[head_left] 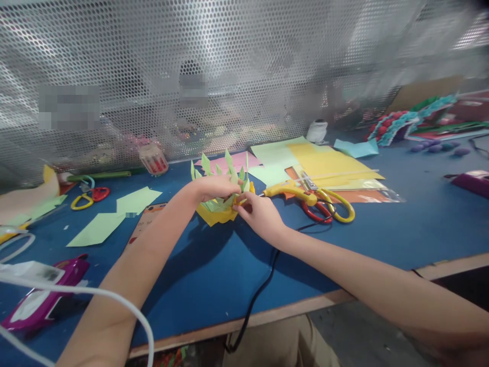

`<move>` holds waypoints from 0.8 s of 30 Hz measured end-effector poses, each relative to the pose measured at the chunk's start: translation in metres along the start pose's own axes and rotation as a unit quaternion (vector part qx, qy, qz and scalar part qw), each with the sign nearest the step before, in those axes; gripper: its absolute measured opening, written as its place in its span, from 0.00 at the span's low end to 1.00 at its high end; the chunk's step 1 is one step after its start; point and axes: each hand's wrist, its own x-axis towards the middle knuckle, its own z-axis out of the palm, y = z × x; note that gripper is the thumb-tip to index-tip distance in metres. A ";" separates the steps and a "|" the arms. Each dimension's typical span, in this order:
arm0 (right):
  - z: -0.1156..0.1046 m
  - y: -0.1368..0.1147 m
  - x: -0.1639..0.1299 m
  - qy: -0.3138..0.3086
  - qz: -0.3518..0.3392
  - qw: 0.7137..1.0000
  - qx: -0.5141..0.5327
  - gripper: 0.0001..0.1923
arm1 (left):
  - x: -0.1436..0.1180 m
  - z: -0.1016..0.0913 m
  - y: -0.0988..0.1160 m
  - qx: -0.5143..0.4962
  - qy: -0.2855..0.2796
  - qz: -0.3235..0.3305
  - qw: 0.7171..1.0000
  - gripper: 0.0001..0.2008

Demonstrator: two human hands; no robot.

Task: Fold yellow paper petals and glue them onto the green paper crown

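The left hand point(214, 188) lies palm-down over a spiky paper craft piece of pale green pointed strips on a yellow base point(219, 196); its fingers are curled together over the top of the piece. The right hand point(260, 214) meets the piece from the 4 o'clock side, with thumb and fingertips point(240, 200) pinching its right edge. The piece rests on the blue work table point(214, 275), near the centre of the view.

At 3 o'clock from the piece, just beside it, lies a yellow hot-glue gun point(284, 191); beyond it are yellow-handled scissors point(338, 206) lying over red-handled scissors point(315, 211). A black cable point(263, 285) runs from below the right hand toward 6 o'clock and over the table edge. At 1 o'clock lie stacked sheets of yellow, pale green and pink paper point(324, 160). At 9 o'clock lie pale green paper offcuts point(114, 216). A perforated metal screen point(229, 66) stands at 12 o'clock.
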 end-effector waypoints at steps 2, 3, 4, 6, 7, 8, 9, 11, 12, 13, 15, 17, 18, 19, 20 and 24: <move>0.000 0.000 0.000 -0.002 0.000 1.000 -0.008 0.12 | -0.001 0.000 0.001 -0.007 0.009 -0.019 1.000 0.30; 0.000 0.000 0.000 -0.002 0.000 1.000 -0.011 0.12 | -0.001 0.000 0.001 -0.010 0.011 -0.024 1.000 0.30; 0.000 0.000 0.001 -0.003 0.001 1.000 -0.014 0.12 | -0.001 0.000 0.002 -0.012 0.012 -0.028 0.999 0.30; 0.000 0.001 0.001 -0.003 0.001 1.000 -0.018 0.12 | -0.001 0.000 0.002 -0.015 0.012 -0.033 0.999 0.32; 0.000 0.001 0.001 -0.003 0.002 1.000 -0.019 0.12 | 0.000 0.000 0.002 -0.016 0.012 -0.034 0.999 0.33; 0.000 0.001 0.001 -0.003 0.002 1.000 -0.020 0.12 | 0.000 0.000 0.001 -0.017 0.011 -0.034 0.999 0.34; 0.000 0.001 0.001 -0.003 0.001 1.000 -0.019 0.12 | 0.000 0.000 0.001 -0.017 0.011 -0.034 0.999 0.34; 0.000 0.002 0.001 -0.002 0.000 1.000 -0.018 0.12 | 0.001 0.000 0.000 -0.017 0.010 -0.032 0.999 0.35; 0.000 0.002 0.001 -0.001 -0.001 1.000 -0.017 0.12 | 0.001 0.000 0.000 -0.016 0.010 -0.031 0.999 0.35; 0.000 0.002 0.001 0.000 -0.002 1.000 -0.016 0.12 | 0.001 0.000 0.000 -0.016 0.009 -0.031 0.999 0.35; 0.000 0.002 0.001 0.002 -0.002 1.000 -0.014 0.12 | 0.000 0.000 0.000 -0.016 0.009 -0.033 0.999 0.35; 0.000 0.002 0.001 0.005 -0.003 1.000 -0.010 0.12 | -0.001 0.000 0.002 -0.014 0.011 -0.035 0.999 0.35; 0.000 0.002 0.001 0.007 -0.004 1.000 -0.008 0.12 | -0.001 0.000 0.003 -0.013 0.012 -0.036 0.999 0.35; 0.000 0.002 0.001 0.009 -0.005 1.000 -0.005 0.12 | -0.002 0.000 0.004 -0.011 0.013 -0.036 0.999 0.35; 0.000 0.002 0.001 0.012 -0.006 1.000 -0.002 0.11 | -0.002 0.000 0.004 -0.010 0.014 -0.036 0.999 0.35; 0.001 0.003 0.002 0.028 -0.009 1.000 0.010 0.07 | -0.003 0.000 0.005 -0.007 0.013 -0.033 0.999 0.32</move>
